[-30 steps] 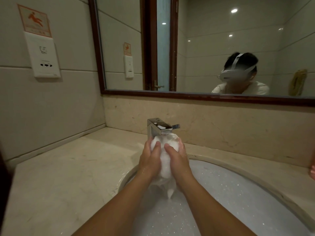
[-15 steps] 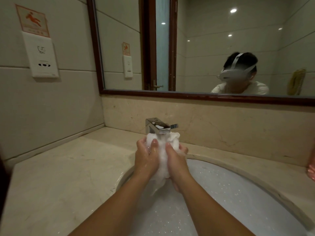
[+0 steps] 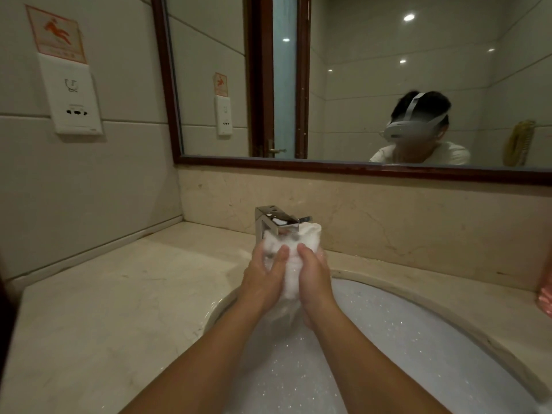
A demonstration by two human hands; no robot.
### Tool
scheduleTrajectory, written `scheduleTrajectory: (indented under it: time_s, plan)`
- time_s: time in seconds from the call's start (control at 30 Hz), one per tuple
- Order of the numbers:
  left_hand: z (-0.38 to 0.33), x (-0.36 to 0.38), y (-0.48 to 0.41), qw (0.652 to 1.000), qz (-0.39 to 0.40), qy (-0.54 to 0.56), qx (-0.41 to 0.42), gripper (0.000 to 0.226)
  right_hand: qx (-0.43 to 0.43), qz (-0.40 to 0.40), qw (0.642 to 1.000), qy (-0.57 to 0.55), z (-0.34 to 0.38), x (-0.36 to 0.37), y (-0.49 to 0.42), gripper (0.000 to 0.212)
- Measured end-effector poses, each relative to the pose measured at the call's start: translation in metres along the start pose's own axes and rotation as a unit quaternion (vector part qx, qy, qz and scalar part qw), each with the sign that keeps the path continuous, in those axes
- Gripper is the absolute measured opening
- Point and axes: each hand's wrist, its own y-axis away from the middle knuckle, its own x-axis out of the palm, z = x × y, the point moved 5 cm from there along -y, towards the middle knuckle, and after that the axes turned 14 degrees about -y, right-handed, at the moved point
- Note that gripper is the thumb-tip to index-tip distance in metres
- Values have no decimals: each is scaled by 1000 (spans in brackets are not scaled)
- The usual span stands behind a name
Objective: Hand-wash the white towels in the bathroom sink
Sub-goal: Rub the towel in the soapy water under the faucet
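Towel (image 3: 292, 262) bunched just under the tap (image 3: 276, 221), above the far end of the sink (image 3: 388, 287).
You clasp it from both sides, left hand (image 3: 264, 280) and right hand (image 3: 315, 279) fingers curled round it, likely to scrub or squeeze so runoff falls into the suds (image 3: 298, 383) below.

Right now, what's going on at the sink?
A person holds a bunched white towel between both hands: the left hand grips its left side, the right hand its right. The towel sits just under the chrome faucet, above a sink of foamy water. Whether the faucet runs is unclear.
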Motion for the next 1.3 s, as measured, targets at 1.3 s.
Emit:
scheduleTrajectory:
  time_s: [1.3]
  plan:
    - [5, 5, -2, 997, -24, 49, 45, 27, -73, 31, 996, 41, 1, -6, 4, 48]
